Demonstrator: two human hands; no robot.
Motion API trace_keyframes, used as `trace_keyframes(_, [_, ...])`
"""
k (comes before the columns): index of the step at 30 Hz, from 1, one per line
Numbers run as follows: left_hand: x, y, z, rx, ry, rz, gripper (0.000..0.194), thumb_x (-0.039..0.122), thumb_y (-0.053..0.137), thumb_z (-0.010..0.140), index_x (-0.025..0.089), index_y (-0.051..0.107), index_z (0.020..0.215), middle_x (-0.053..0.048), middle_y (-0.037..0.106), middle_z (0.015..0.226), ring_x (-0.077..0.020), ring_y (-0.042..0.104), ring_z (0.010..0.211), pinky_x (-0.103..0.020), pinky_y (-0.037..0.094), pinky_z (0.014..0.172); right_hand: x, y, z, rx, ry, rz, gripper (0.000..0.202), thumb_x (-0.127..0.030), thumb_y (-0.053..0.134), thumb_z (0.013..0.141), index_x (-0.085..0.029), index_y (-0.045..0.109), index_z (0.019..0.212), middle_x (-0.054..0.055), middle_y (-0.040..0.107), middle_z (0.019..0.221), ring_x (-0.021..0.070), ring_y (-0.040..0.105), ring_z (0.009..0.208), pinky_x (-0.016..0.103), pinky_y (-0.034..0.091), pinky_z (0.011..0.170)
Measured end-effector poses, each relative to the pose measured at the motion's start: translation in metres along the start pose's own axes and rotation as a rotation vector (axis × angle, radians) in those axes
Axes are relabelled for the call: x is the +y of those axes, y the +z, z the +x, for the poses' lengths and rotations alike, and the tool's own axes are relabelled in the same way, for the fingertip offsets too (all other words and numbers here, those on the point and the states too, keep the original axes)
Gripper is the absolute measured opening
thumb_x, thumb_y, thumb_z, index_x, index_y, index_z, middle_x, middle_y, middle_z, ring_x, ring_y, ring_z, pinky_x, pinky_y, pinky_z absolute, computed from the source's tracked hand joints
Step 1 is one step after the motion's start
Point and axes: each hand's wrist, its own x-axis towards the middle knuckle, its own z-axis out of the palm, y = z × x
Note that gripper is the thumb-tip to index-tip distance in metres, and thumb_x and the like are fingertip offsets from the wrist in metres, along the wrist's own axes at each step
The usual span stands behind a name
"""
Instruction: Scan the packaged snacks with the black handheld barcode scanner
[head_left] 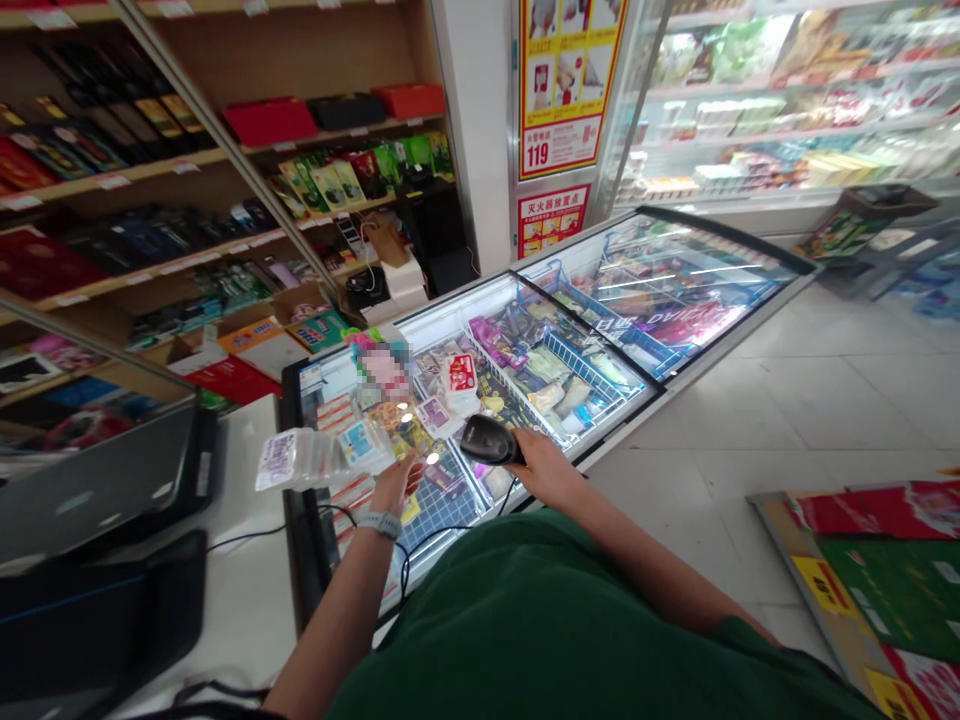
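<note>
My right hand point(536, 462) is wrapped round a black barcode scanner point(487, 440), held over the chest freezer's glass lid with its head pointing left. A cable runs from the scanner area toward the left. My left hand point(397, 485), with a watch on the wrist, hovers low beside a row of clear plastic packs point(304, 460); its fingers are loosely bent and apart, and I see nothing in them. The pack nearest that hand has a blue label point(358, 440). Between my hands and farther off lie a red-labelled pack point(460, 378) and a purple-labelled pack point(433, 414).
The chest freezer point(622, 440) holds wire baskets of frozen goods under its glass. At left, a laptop-like black device point(97, 480) stands on a white counter point(259, 560). Stocked shelves point(187, 165) rise behind it. A display stand point(795, 560) is at right.
</note>
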Motion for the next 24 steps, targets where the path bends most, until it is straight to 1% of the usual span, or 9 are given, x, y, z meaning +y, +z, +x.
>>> trace_keyframes(3, [0.003,0.013,0.009,-0.054,-0.071,0.025,0.049,0.055,0.078,0.052,0.013,0.062,0.073,-0.006,0.067,0.069,-0.0146,0.062,0.059,-0.03,0.046,0.06,0.002,0.0,-0.002,0.017,-0.007,0.01,0.025,-0.024,0.062,0.084,-0.015,0.053,0.106,0.008,0.062,0.101,0.0209,0.057,0.094,0.028,0.038,0.08])
trace_keyframes(8, [0.008,0.032,0.024,-0.061,-0.134,0.05,0.051,0.054,0.079,0.053,0.014,0.059,0.077,-0.004,0.067,0.071,-0.013,0.061,0.06,-0.028,0.044,0.06,0.003,-0.001,-0.006,0.027,0.003,0.028,0.028,-0.023,0.061,0.084,-0.015,0.053,0.11,0.009,0.062,0.102,0.0211,0.057,0.095,0.028,0.038,0.08])
trace_keyframes(11, [0.012,0.042,0.029,-0.059,-0.173,0.055,0.048,0.052,0.079,0.058,0.014,0.059,0.08,-0.002,0.066,0.07,-0.0121,0.06,0.058,-0.027,0.043,0.058,0.003,-0.002,-0.006,0.021,0.021,0.035,0.029,-0.024,0.061,0.085,-0.015,0.052,0.111,0.009,0.061,0.104,0.0211,0.057,0.096,0.028,0.038,0.08])
trace_keyframes(13, [0.015,0.046,0.031,-0.058,-0.2,0.053,0.042,0.048,0.077,0.064,0.014,0.058,0.08,-0.001,0.065,0.071,-0.0103,0.059,0.058,-0.025,0.043,0.057,0.003,-0.003,-0.006,0.01,0.029,0.034,0.028,-0.024,0.06,0.085,-0.015,0.052,0.11,0.009,0.061,0.103,0.0211,0.057,0.095,0.028,0.038,0.08])
trace_keyframes(15, [0.017,0.048,0.032,-0.064,-0.227,0.049,0.034,0.043,0.072,0.074,0.013,0.059,0.084,-0.001,0.064,0.076,-0.0092,0.058,0.061,-0.024,0.045,0.058,0.003,-0.003,-0.006,0.004,0.032,0.03,0.027,-0.023,0.06,0.085,-0.015,0.053,0.11,0.009,0.061,0.102,0.0212,0.057,0.094,0.028,0.038,0.079])
trace_keyframes(18, [0.019,0.048,0.032,-0.085,-0.257,0.033,0.027,0.037,0.06,0.086,0.013,0.06,0.1,-0.003,0.064,0.092,-0.0109,0.06,0.073,-0.027,0.052,0.064,0.004,-0.002,-0.005,0.013,0.027,0.03,0.029,-0.023,0.061,0.084,-0.014,0.053,0.111,0.01,0.061,0.102,0.0217,0.058,0.093,0.028,0.039,0.078])
trace_keyframes(21, [0.019,0.043,0.031,-0.092,-0.263,0.002,0.028,0.035,0.057,0.089,0.014,0.059,0.107,-0.004,0.063,0.1,-0.0129,0.062,0.08,-0.031,0.054,0.069,0.005,0.0,-0.005,0.016,0.032,0.033,0.03,-0.023,0.061,0.084,-0.013,0.053,0.112,0.01,0.061,0.102,0.0222,0.058,0.094,0.029,0.039,0.079])
trace_keyframes(24, [0.017,0.035,0.029,-0.086,-0.229,-0.052,0.025,0.033,0.058,0.089,0.013,0.06,0.103,-0.003,0.064,0.095,-0.0115,0.061,0.076,-0.028,0.054,0.066,0.004,0.0,-0.003,0.012,0.028,0.044,0.029,-0.023,0.06,0.085,-0.014,0.053,0.111,0.01,0.061,0.104,0.0223,0.058,0.096,0.029,0.039,0.08])
